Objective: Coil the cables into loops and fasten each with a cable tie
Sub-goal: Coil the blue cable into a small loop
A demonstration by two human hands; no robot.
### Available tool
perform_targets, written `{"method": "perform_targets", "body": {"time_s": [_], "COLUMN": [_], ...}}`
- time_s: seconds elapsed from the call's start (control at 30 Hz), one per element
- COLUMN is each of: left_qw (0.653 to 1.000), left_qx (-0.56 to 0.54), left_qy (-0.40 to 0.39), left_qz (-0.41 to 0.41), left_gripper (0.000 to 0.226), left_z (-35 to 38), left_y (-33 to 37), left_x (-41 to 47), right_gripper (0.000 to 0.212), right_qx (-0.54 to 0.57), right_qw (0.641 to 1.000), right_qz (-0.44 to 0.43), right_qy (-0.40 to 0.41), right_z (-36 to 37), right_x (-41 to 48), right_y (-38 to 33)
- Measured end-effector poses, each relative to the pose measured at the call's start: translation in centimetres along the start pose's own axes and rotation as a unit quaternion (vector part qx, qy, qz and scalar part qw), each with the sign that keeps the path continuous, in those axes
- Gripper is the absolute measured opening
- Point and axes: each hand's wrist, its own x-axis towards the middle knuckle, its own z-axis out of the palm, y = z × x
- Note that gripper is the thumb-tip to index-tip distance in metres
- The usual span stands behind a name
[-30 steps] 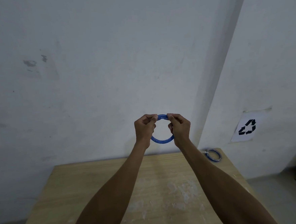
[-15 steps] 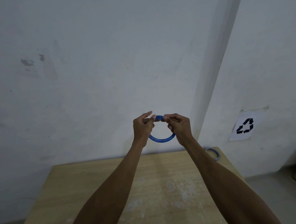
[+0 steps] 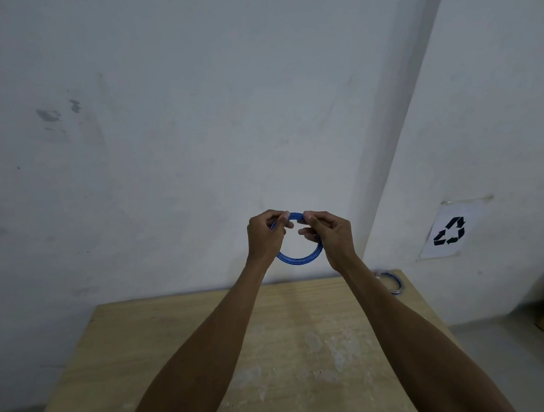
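The left hand [image 3: 264,238] and the right hand [image 3: 330,235] are holding up a blue cable ring [image 3: 298,259] in the air above the wooden worktop [image 3: 165,351], each pinching it near the top. The ring is hanging between the two hands, with its bottom showing below them. Another coiled cable [image 3: 392,281] is lying on the far right corner of the worktop, well apart from the hands.

Left hand [image 3: 264,235] fingers now curled (earlier spread) round blue coil [image 3: 297,259].
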Motion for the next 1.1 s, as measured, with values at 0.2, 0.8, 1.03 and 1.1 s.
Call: {"method": "perform_targets", "body": {"time_s": [0.2,0.8,1.03,1.1], "left_qw": [0.999,0.995,0.995,0.994], "left_qx": [-0.022,-0.071,-0.062,-0.066], "left_qy": [0.022,0.021,0.011,0.011], "left_qz": [-0.011,-0.068,-0.08,-0.089], "left_gripper": [0.019,0.015,0.016,0.013], "left_z": [0.3,1.5,2.7,3.0], "left_y": [-0.6,-2.2,-3.3,-4.0], "left_x": [-0.6,-2.5,-3.6,-3.9], "right_gripper": [0.025,0.026,0.025,0.024], "right_qx": [0.054,0.061,0.09,0.084], "right_qw": [0.998,0.996,0.99,0.99], "right_qz": [0.035,0.068,0.106,0.113], "right_qy": [-0.028,0.003,0.03,0.027], "right_z": [-0.4,-2.0,-3.0,-3.4], "right_x": [0.0,-2.1,-3.1,-3.4], "right_y": [0.4,2.2,3.3,3.6]}}
